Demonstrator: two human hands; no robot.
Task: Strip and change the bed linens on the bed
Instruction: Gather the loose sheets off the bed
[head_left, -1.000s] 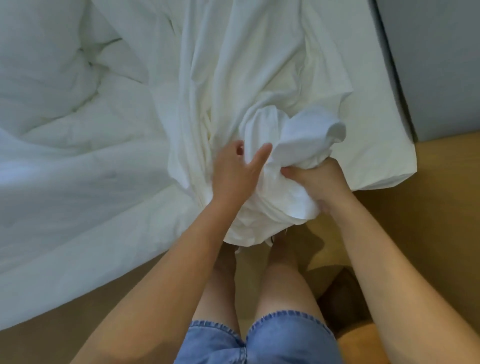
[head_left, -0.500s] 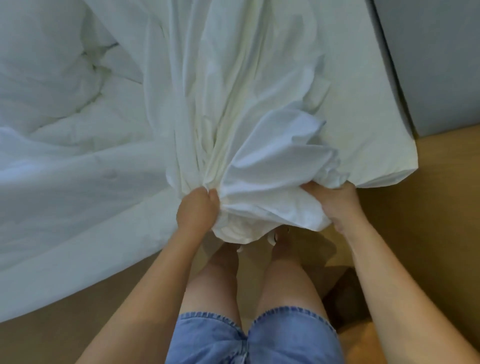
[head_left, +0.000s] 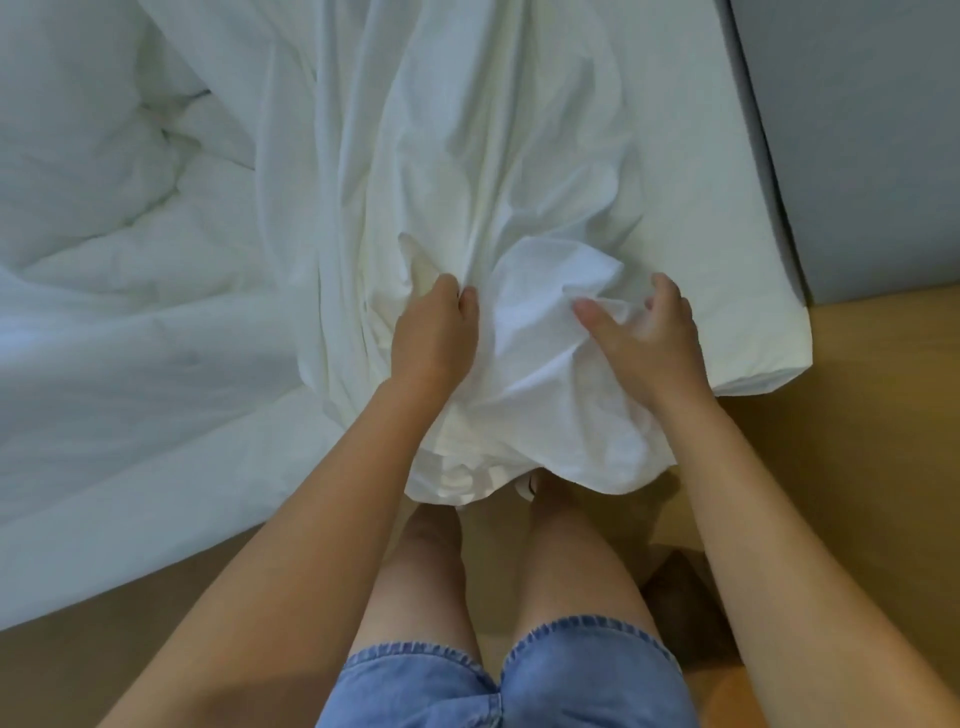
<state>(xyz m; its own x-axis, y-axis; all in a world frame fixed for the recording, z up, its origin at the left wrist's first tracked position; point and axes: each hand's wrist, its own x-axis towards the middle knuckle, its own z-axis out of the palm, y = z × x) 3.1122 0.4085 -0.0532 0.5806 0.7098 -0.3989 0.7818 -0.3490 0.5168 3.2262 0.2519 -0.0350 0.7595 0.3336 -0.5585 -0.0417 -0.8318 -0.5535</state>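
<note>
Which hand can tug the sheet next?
Probably left. The left hand has fingers curled into a fold of the white sheet; the right hand is spread open over the bunch, gripping nothing.

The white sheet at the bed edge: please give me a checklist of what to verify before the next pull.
1. Left hand grips the folds of the sheet: ok.
2. Right hand grips the bunch: not ok; its fingers are spread and only rest on the cloth.
3. Duvet lies outside both hands: ok, it sits to the left.
4. Far end of the sheet free of the mattress: cannot tell, out of view.
5. Hanging hem clear of the floor: cannot tell; it drapes in front of the legs.
</note>
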